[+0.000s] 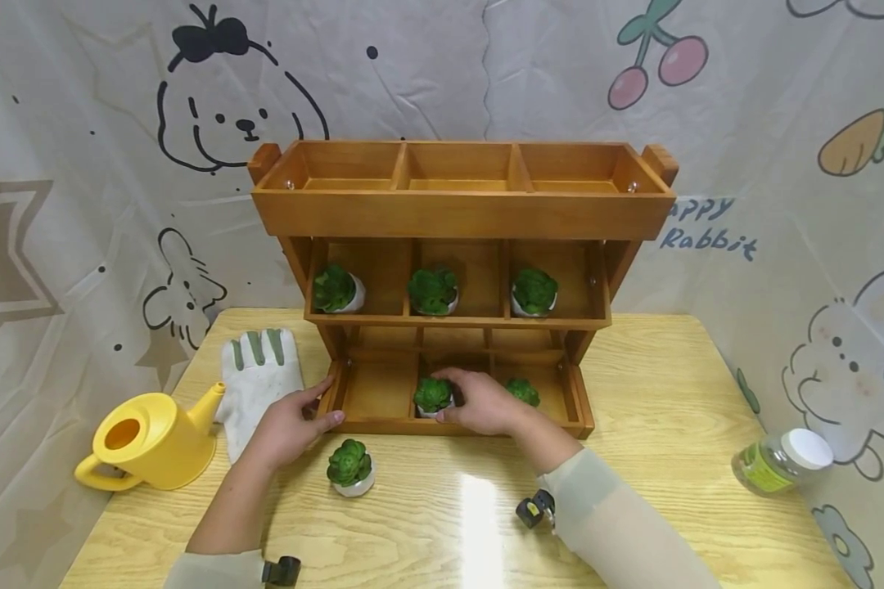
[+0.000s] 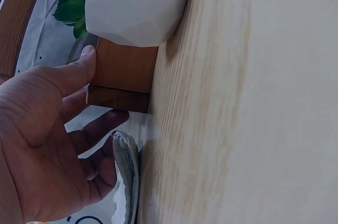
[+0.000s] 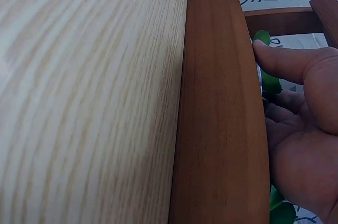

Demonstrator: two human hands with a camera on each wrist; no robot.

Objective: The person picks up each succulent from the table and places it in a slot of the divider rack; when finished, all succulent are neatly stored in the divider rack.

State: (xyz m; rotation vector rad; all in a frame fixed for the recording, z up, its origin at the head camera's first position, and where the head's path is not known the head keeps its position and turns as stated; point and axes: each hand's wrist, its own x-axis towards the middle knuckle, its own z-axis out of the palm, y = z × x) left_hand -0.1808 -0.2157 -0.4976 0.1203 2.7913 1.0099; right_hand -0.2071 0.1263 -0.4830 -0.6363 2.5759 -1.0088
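Observation:
A three-tier wooden plant stand stands on the table. My right hand holds a small potted succulent in the middle compartment of the bottom tier, its fingers and thumb around the white pot. In the right wrist view, the front board hides most of that pot. My left hand grips the bottom tier's left front corner, thumb on the front and fingers around the end. Near that hand, another potted succulent stands on the table. A further succulent sits in the bottom right compartment.
The middle tier holds three potted succulents, one per compartment, including the central plant. At left are a yellow watering can and a white-and-green glove. A white-lidded jar stands at right. A printed curtain hangs behind.

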